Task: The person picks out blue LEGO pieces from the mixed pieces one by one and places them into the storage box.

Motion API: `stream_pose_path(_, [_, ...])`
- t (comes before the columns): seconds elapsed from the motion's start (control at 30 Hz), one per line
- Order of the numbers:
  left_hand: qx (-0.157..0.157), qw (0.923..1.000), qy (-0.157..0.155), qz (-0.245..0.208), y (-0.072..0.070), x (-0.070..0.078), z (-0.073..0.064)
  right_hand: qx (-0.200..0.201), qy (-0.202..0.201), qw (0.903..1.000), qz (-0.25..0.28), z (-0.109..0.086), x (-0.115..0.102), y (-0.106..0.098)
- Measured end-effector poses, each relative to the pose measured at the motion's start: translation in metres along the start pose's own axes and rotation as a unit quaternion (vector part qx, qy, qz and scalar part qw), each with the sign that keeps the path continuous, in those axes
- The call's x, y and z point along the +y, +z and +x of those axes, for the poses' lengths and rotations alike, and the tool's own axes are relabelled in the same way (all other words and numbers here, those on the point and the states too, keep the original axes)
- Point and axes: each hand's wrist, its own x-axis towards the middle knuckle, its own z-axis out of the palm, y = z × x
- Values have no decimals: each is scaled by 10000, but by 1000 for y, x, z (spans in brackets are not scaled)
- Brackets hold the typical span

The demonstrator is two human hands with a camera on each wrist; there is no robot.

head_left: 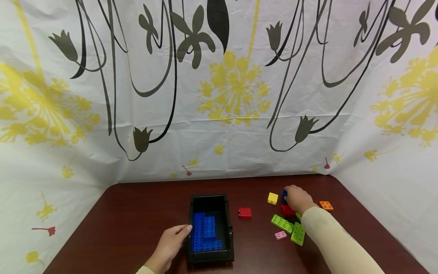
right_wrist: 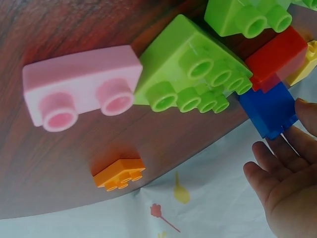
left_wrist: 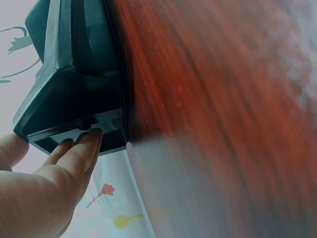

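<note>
A black plastic bin stands on the table with several blue toy bricks inside it. My left hand grips the bin's left side. In the left wrist view the thumb is at the bin's edge and the fingers reach under its rim. Over at the right, my right hand pinches a blue brick between thumb and fingers. That brick adjoins a red brick; whether they are joined I cannot tell. Green bricks and a pink brick lie nearer to me.
Between bin and pile sits another red brick. A yellow brick lies left of my right hand, an orange brick to its right. Patterned white cloth hangs behind and beside the dark wooden table.
</note>
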Motion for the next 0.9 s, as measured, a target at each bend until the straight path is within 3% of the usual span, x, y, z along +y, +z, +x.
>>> stream_pose_path(0.63, [-87,9999,22,-91,-1,-2,1,-310,29,9994,-169,10,2,-5])
stream_pose_path(0.9, [-90,9998,-84,-127,-3,-1,3,-96,71,9996,247,9,1,-3])
